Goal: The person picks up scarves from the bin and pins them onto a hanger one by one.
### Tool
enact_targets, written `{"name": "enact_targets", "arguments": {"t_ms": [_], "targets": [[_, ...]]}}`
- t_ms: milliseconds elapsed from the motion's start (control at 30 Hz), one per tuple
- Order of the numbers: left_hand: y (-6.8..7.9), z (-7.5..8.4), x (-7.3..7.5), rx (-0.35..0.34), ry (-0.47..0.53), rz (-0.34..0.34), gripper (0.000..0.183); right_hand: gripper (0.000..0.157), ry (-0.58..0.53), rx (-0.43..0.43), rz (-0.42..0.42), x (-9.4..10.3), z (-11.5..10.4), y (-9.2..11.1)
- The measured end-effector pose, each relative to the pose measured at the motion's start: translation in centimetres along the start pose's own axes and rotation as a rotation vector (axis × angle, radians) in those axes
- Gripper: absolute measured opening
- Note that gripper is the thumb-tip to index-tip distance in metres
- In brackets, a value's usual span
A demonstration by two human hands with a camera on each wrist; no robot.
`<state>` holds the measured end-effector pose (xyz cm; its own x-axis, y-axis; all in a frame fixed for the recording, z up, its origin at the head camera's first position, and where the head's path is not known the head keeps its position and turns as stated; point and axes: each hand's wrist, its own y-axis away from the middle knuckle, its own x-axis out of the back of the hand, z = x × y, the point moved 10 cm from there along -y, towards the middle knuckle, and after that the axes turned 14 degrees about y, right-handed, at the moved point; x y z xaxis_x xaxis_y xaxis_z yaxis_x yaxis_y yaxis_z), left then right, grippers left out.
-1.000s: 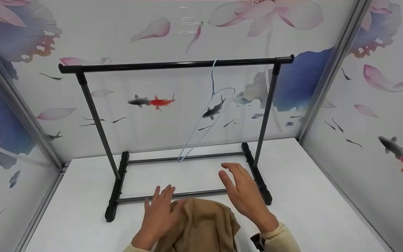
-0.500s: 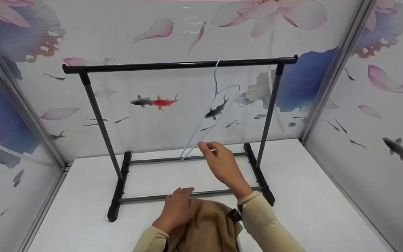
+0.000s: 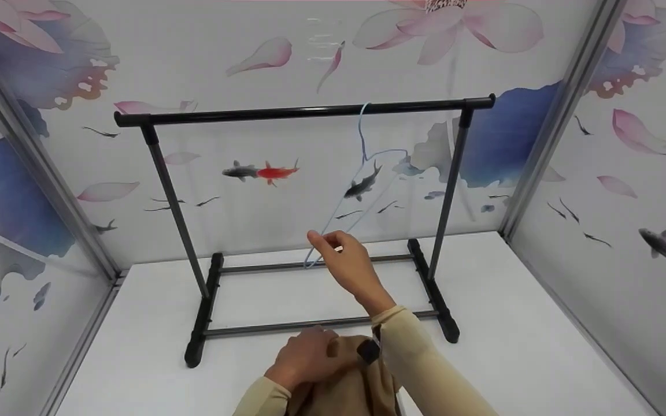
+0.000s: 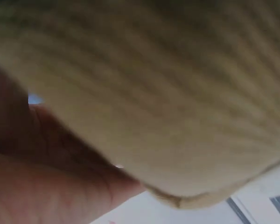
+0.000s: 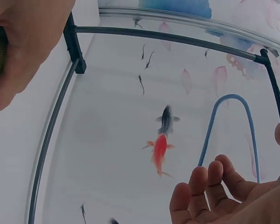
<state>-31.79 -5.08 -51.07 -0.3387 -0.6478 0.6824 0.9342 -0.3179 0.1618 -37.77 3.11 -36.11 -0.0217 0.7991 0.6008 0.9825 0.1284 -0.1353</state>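
Observation:
A light blue wire hanger (image 3: 363, 136) hangs by its hook from the black rack's top bar (image 3: 252, 114), its lower end slanting down to the left. Beside that lower end is my right hand (image 3: 349, 266). In the right wrist view its fingers (image 5: 198, 179) are loosely bent, and the thumb stands apart from them; the blue wire (image 5: 231, 96) passes behind the fingers, contact unclear. My left hand (image 3: 310, 353) grips a brown cloth (image 3: 356, 393) at the front, fingers bent over its top. In the left wrist view, blurred beige fabric (image 4: 144, 116) hides most of that hand.
The black rack stands on a white table (image 3: 148, 323), with its front crossbar (image 3: 287, 329) just beyond the left hand. Patterned wall panels (image 3: 287, 214) enclose the table at the back and both sides.
My right hand has moved forward and left to the hanger's lower end. The hanger has turned slightly. My left hand has shifted right, its spread fingers now bent over the brown cloth.

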Motion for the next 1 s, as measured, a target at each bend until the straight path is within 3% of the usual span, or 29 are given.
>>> {"name": "enact_targets", "arguments": {"t_ms": [100,267,367,467,567,767,867,1000], "targets": [[0.2,0.3,-0.1,-0.017,-0.040,-0.004,0.046,0.055,-0.011,0.004,-0.003,-0.1,-0.1,-0.2],[0.7,1.5,0.1,-0.122,-0.186,0.032,0.029,0.032,-0.004,0.007,0.009,0.0,0.1,-0.4],[1.3,2.1,0.5,-0.167,-0.223,0.054,0.022,0.023,-0.008,-0.003,0.024,0.3,0.3,-0.4],[2.0,2.6,0.9,-0.182,-0.211,0.065,0.018,0.028,-0.029,-0.010,0.032,0.5,0.4,-0.3],[2.6,3.0,0.9,-0.174,-0.159,0.055,0.017,0.043,-0.058,-0.012,0.025,0.4,0.3,-0.3],[3.7,4.0,-0.4,-0.139,-0.059,-0.013,0.026,0.065,-0.084,-0.022,-0.009,-0.2,0.1,-0.6],[4.1,4.2,-1.5,-0.137,-0.020,-0.056,0.018,0.058,-0.078,-0.022,-0.026,-0.7,0.1,-0.8],[4.7,4.3,-2.4,-0.140,0.023,-0.090,0.022,0.033,-0.080,-0.037,-0.014,-0.6,0.5,-0.9]]}}
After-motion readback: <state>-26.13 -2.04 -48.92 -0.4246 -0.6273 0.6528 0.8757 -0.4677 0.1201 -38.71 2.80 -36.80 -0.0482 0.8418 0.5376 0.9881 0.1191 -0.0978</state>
